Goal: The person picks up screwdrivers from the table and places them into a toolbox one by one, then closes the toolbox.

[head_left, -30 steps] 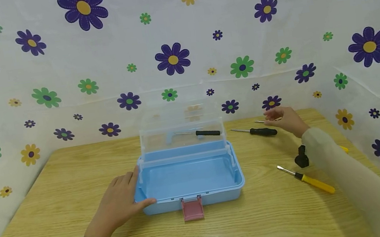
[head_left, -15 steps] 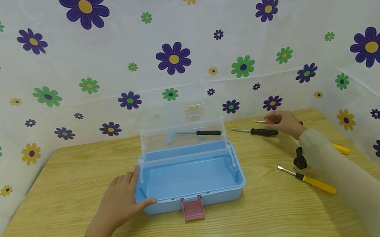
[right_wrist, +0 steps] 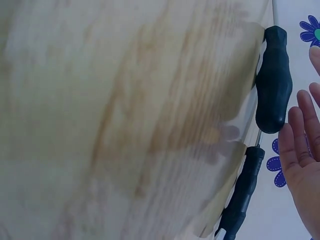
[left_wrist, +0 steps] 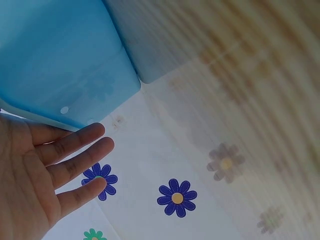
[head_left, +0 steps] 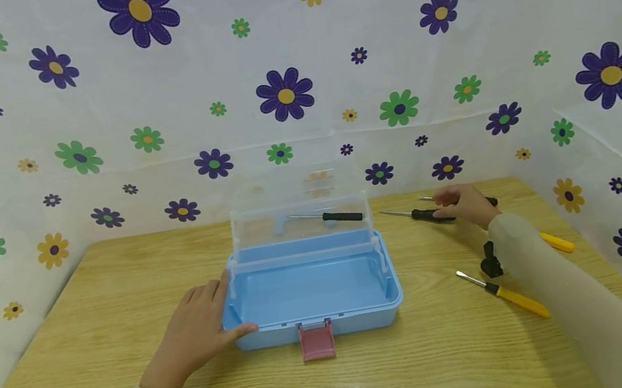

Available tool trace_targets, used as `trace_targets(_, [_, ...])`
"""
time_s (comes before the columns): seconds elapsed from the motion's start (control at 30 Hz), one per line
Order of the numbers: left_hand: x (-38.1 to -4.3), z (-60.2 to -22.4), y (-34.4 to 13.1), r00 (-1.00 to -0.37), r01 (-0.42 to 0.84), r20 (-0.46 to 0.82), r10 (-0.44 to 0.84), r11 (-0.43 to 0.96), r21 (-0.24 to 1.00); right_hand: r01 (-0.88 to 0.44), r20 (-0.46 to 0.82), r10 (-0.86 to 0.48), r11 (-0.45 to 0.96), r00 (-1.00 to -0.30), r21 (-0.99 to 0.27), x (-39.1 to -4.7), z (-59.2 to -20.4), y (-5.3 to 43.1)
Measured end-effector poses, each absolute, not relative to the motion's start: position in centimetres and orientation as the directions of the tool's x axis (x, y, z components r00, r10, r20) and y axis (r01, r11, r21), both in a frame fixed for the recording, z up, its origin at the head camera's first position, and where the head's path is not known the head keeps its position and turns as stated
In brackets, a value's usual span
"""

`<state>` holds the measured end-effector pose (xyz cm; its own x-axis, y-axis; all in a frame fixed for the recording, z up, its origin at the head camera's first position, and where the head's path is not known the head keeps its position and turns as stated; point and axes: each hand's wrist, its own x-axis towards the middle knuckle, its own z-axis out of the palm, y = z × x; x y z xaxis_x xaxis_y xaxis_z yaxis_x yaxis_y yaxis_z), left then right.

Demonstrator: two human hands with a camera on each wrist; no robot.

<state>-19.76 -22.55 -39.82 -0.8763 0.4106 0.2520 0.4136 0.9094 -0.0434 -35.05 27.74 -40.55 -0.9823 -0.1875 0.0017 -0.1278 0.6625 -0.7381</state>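
My left hand point(head_left: 199, 331) rests at the left end of a light-blue plastic toolbox point(head_left: 319, 329), thumb over its front rim. In the left wrist view its fingers point(left_wrist: 75, 160) stretch out under the box edge. My right hand point(head_left: 466, 205) hovers at the back right, thumb and fingertips right at the handle of a black-handled screwdriver point(head_left: 423, 214). Seen from the right wrist, the fingers are spread beside that thick black handle point(right_wrist: 273, 80). A second black-handled screwdriver point(head_left: 491, 201) lies just behind, partly hidden by the hand.
A clear tray point(head_left: 305, 258) is raised above the toolbox, a slim black screwdriver point(head_left: 342, 217) showing at it. A pink latch point(head_left: 317, 342) hangs in front. Yellow-handled screwdrivers lie at the right, one nearer point(head_left: 521, 302) and one partly behind the sleeve point(head_left: 557, 242).
My right hand has moved slightly down and toward me, onto the thick black handle's end in the head view. The left hand keeps its place on the toolbox.
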Motion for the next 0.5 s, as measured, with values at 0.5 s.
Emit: trace_targets(0.5, [-19.86,-40.13,-22.70,-0.876,0.414,0.253,0.410,0.910,-0.040,-0.095,-0.042,-0.174,0.704,-0.984,-0.704,-35.66,-41.31,28.18])
